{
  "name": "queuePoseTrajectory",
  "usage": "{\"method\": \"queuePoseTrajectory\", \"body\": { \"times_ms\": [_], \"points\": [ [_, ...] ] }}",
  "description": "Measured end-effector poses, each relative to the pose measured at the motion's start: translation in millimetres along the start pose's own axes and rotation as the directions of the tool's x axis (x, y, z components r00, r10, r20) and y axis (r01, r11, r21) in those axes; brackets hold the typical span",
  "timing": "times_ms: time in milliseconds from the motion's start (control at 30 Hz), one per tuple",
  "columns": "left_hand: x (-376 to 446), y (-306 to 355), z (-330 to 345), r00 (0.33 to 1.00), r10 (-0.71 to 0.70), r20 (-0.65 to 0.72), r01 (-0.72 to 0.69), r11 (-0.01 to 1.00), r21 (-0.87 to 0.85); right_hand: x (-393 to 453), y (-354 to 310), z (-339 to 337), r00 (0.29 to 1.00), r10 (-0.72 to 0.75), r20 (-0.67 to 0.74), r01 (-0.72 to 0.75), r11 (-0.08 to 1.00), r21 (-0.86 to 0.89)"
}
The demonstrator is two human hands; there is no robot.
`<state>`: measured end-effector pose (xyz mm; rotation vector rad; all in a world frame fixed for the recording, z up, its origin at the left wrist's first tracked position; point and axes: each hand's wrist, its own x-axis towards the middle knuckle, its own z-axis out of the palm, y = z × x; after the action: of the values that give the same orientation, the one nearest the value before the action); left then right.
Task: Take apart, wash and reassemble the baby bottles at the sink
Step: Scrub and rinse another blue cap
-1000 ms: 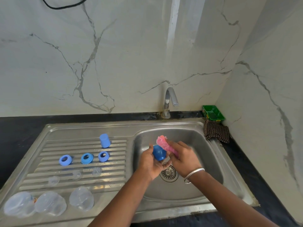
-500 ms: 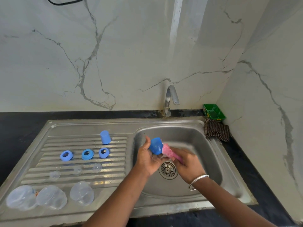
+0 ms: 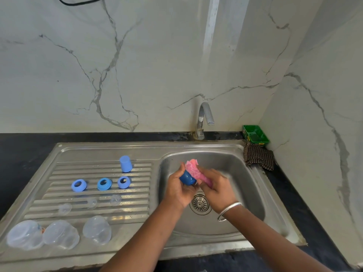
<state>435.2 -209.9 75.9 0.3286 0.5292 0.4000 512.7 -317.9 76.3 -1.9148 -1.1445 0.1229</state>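
Over the sink basin (image 3: pixel 241 185), my left hand (image 3: pixel 179 190) grips a dark blue bottle cap (image 3: pixel 187 178). My right hand (image 3: pixel 217 188) holds a pink sponge (image 3: pixel 193 170) pressed against the cap's right side. On the ribbed drainboard (image 3: pixel 59 173) to the left stand a light blue cap (image 3: pixel 125 163), three blue collar rings (image 3: pixel 104 183), three clear teats (image 3: pixel 91 203) and, at the front, three clear bottle bodies (image 3: pixel 97 229) lying down.
A chrome tap (image 3: pixel 203 118) rises behind the basin; no water is seen running. The drain strainer (image 3: pixel 200 204) lies below my hands. A green tray (image 3: pixel 255 135) and a checked cloth (image 3: pixel 258 157) sit at the back right corner by the wall.
The sponge has swung up from pointing down-right beside the cap to standing above it. The cap has turned in my left hand, its closed end now facing down. The drainboard parts have not moved.
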Motion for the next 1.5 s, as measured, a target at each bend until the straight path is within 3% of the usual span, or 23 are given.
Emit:
{"method": "queuePoseTrajectory", "body": {
  "times_ms": [167, 433, 567, 767, 900, 1000, 1133, 1233, 1333, 1433, 1500],
  "points": [
    [3, 5, -6, 0.997, -0.060, -0.041, 0.054, 0.990, -0.129, -19, 20, -7, 0.997, -0.004, 0.076, 0.009, 0.998, -0.058],
    [12, -9, -16, 0.998, -0.049, -0.041, 0.049, 0.999, 0.000, 2, 5, -12, 0.994, 0.096, -0.049, -0.096, 0.995, 0.012],
    [8, -11, -15, 0.997, -0.076, -0.033, 0.077, 0.996, 0.046, 11, -4, -13, 0.980, 0.198, 0.005, -0.198, 0.975, 0.099],
    [3, 0, -6, 1.000, 0.019, 0.022, -0.019, 0.999, 0.033, -2, -6, 0, 0.965, 0.244, 0.097, -0.261, 0.933, 0.247],
    [4, 6, -7, 0.999, -0.008, -0.042, 0.010, 0.999, 0.047, -15, 1, 1, 0.951, 0.264, 0.160, -0.292, 0.938, 0.188],
    [3, 1, -10, 0.996, -0.020, -0.087, 0.025, 0.998, 0.056, -9, 1, 5, 0.927, 0.321, 0.196, -0.364, 0.897, 0.250],
    [1, -13, -14, 0.991, -0.063, -0.115, 0.066, 0.998, 0.022, 13, -15, 2, 0.870, 0.445, 0.212, -0.492, 0.767, 0.411],
    [2, -17, -12, 0.985, -0.084, -0.148, 0.087, 0.996, 0.009, 17, -21, 6, 0.832, 0.481, 0.277, -0.554, 0.732, 0.396],
    [7, -9, -11, 0.972, -0.077, -0.220, 0.070, 0.997, -0.043, 8, -19, 8, 0.885, 0.391, 0.253, -0.452, 0.852, 0.263],
    [10, 3, -11, 0.960, -0.082, -0.266, 0.059, 0.994, -0.093, -8, -18, 3, 0.964, 0.168, 0.205, -0.181, 0.982, 0.046],
    [10, 1, -10, 0.960, -0.093, -0.266, 0.074, 0.994, -0.081, -10, -18, 1, 0.986, 0.032, 0.166, -0.017, 0.996, -0.091]
  ]
}}
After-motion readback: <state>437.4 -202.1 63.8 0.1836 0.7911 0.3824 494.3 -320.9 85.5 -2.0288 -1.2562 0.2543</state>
